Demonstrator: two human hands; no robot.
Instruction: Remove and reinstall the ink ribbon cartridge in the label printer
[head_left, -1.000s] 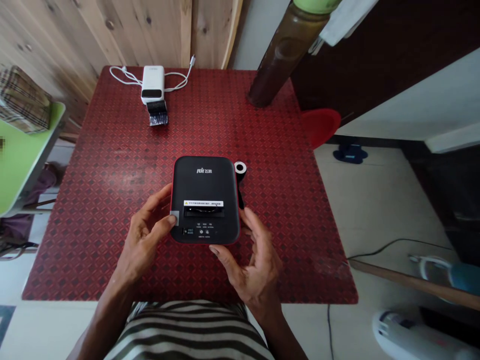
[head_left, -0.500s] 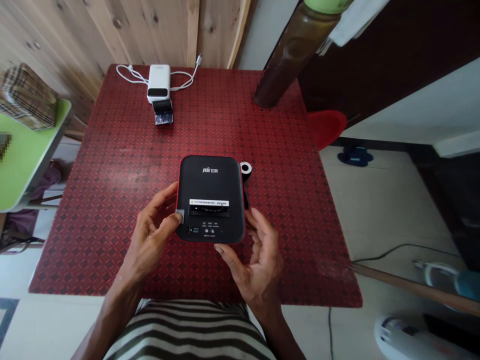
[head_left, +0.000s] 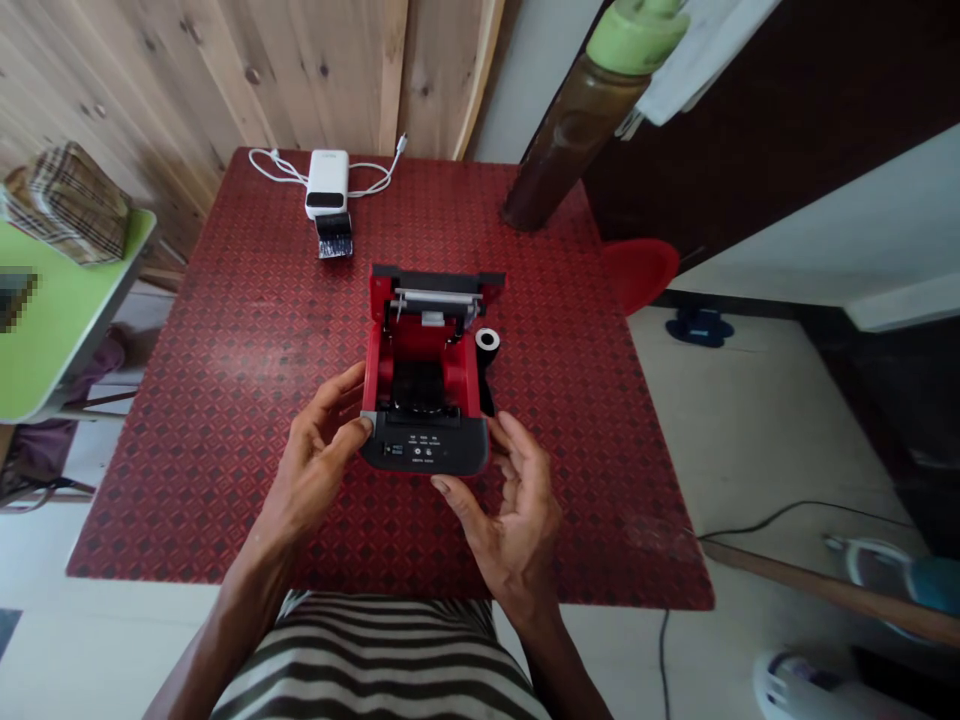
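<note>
A black and red label printer (head_left: pixel 427 445) rests on the table in front of me, its lid (head_left: pixel 439 285) raised and the red inside bare. Something dark, possibly a roll, lies in its bay. My left hand (head_left: pixel 319 450) grips the printer's left side, thumb on the grey latch (head_left: pixel 368 422) and fingers along the wall. Around the front right corner curves my right hand (head_left: pixel 514 500), thumb at the front edge and fingers against the right side. Just right of the printer stands a small black roll with a white end (head_left: pixel 487 340), its black strip hanging toward me.
On the red patterned table (head_left: pixel 600 480), a white power bank (head_left: pixel 327 185) with a white cable lies at the back left, a black piece at its near end. A tall brown bottle (head_left: pixel 562 130) with a green cap stands at the back right. A green table (head_left: pixel 67 300) is at left.
The printer's lid has swung up and back from closed, uncovering the red inside. My hands have kept nearly the same hold, and the view has shifted slightly.
</note>
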